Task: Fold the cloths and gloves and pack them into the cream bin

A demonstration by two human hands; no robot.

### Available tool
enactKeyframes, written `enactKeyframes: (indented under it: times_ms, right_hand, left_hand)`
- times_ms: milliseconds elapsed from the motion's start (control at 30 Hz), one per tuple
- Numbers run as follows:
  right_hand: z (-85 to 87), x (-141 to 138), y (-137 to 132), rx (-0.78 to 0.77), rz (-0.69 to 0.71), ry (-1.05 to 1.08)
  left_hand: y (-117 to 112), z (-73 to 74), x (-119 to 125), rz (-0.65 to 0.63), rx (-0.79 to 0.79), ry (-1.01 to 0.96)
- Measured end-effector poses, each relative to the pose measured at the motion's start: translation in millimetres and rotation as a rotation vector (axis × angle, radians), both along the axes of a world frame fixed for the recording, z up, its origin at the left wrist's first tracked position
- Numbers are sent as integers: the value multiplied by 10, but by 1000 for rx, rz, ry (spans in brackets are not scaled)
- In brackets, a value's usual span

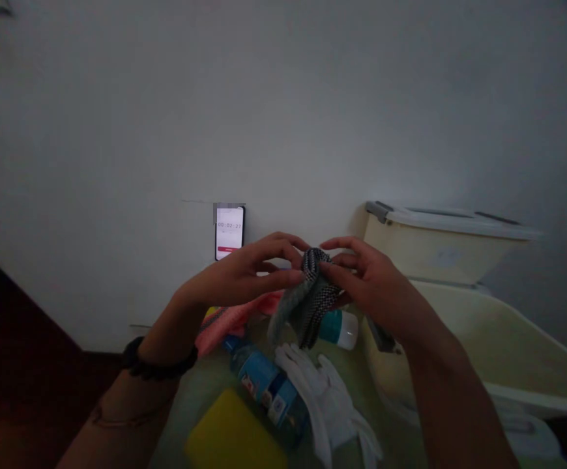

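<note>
Between both my hands, in front of my chest, is a bunched grey cloth (313, 293) with a black-and-white woven pattern; its lower folds hang down loosely. My left hand (271, 267) pinches its upper left side between thumb and fingers. From the right, my right hand (362, 270) grips the top edge, thumb in front. Whether it is a sock or a flat cloth I cannot make out. Below it lie white gloves (332, 404) and a blue-labelled bottle (268, 384). Behind the cloth is a teal-and-white container (339, 327), partly covered.
A pink cloth (239, 319) and a yellow flat block (234, 433) lie on the pale green surface. A phone (229, 231) showing a timer leans on the wall. To the right stands an open cream bin (459, 312), with a lidded box (444, 244) behind it.
</note>
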State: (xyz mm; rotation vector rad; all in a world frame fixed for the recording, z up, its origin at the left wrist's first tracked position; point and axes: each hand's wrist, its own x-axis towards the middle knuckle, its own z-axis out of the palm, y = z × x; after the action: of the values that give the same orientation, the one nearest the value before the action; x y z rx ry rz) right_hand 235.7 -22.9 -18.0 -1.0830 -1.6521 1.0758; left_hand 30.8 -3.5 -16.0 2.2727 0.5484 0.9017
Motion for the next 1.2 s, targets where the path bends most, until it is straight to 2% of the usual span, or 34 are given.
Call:
enactKeyframes:
  times_ms: [133,400,500,600,700,800,867,933,1067,1200]
  right_hand:
    - [-24,-19,-1,-31,64,46]
    - [12,-32,-57,-19,76,66]
    - [14,-25,-59,-34,128,62]
    - [17,-1,-57,-52,173,123]
    - [37,27,-65,-45,182,190]
    - [66,51,-73,-3,181,270]
    - [79,65,-71,44,156,310]
    - [86,78,-63,82,96,317]
    - [90,71,-56,107,-28,262]
    - [82,-16,-70,31,-46,278]
  left_hand:
    - [-17,0,39,31,59,35]
    - [-57,9,87,123,125,48]
    - [-58,12,88,109,106,37]
    - [-35,-9,52,46,-41,-68]
    - [-1,-47,-6,13,-278,-168]
    - [23,-70,-73,-60,-525,-127]
    - [31,-65,-116,-72,-597,-92]
    - [31,-47,-147,4,-569,-94]
    - [23,-9,-133,237,-485,-203]
    - [23,21,-49,312,-534,-375]
